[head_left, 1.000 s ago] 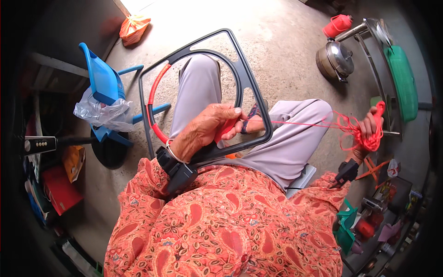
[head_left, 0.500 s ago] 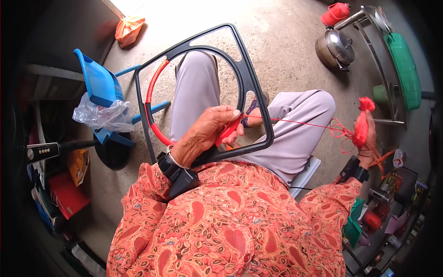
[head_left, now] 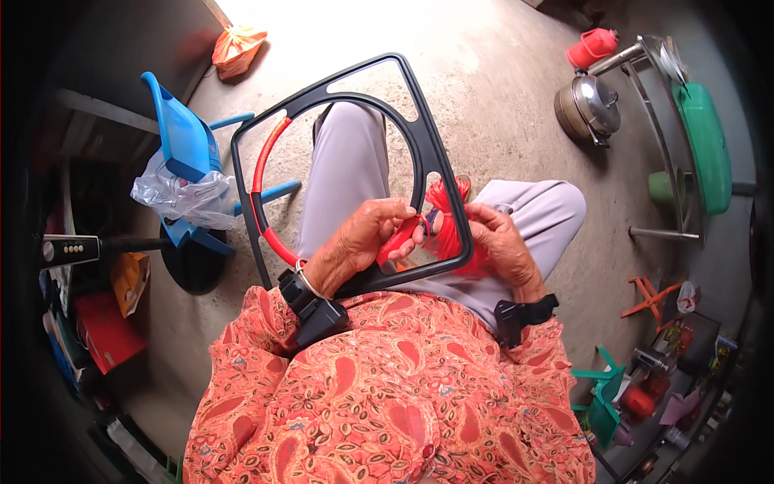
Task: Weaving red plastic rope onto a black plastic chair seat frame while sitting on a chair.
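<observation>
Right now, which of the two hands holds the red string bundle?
The right hand: it grasps the red bundle, while the left hand grips the black frame.

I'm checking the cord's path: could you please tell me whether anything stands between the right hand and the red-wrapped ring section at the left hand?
Yes: the black frame's right bar crosses between the right hand and that ring section. The red cord bundle shows on both sides of it.

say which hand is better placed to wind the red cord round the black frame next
Probably the right hand: it holds the bundle of red cord close to the black frame, while the left hand grips the frame's red-wrapped section.
</observation>
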{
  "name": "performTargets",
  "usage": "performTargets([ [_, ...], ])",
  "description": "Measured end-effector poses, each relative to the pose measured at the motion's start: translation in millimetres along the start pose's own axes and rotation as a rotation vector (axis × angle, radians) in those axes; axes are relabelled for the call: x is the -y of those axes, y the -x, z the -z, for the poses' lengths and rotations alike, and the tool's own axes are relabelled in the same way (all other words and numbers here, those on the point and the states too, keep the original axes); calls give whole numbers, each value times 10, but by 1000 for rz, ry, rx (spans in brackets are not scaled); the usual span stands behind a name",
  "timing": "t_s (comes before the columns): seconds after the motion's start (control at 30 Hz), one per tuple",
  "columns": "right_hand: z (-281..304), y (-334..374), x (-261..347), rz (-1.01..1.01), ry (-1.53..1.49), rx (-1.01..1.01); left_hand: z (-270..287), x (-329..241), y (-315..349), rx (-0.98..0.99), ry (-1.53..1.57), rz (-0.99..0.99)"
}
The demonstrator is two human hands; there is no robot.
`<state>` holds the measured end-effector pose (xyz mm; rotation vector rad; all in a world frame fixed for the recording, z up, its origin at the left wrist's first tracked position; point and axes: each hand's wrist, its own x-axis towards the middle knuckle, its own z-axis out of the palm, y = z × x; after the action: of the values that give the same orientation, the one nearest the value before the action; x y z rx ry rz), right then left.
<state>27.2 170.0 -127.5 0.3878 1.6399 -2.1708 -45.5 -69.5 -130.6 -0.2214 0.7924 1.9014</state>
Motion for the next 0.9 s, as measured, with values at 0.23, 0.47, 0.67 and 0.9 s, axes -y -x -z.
performTargets([
  [0.23, -102, -20, -75, -35, 13, 103, 8, -32, 24, -44, -48, -47],
  [0.47, -40, -124, -137, -9, 169, 99, -21, 8, 22, -170, -207, -62],
  [0.67, -78, -182, -239, 6, 65, 114, -67, 56, 27, -188, -241, -81],
  [0.9, -415, -103, 54, 97, -373, 11, -56, 124, -24, -212, -278, -60],
])
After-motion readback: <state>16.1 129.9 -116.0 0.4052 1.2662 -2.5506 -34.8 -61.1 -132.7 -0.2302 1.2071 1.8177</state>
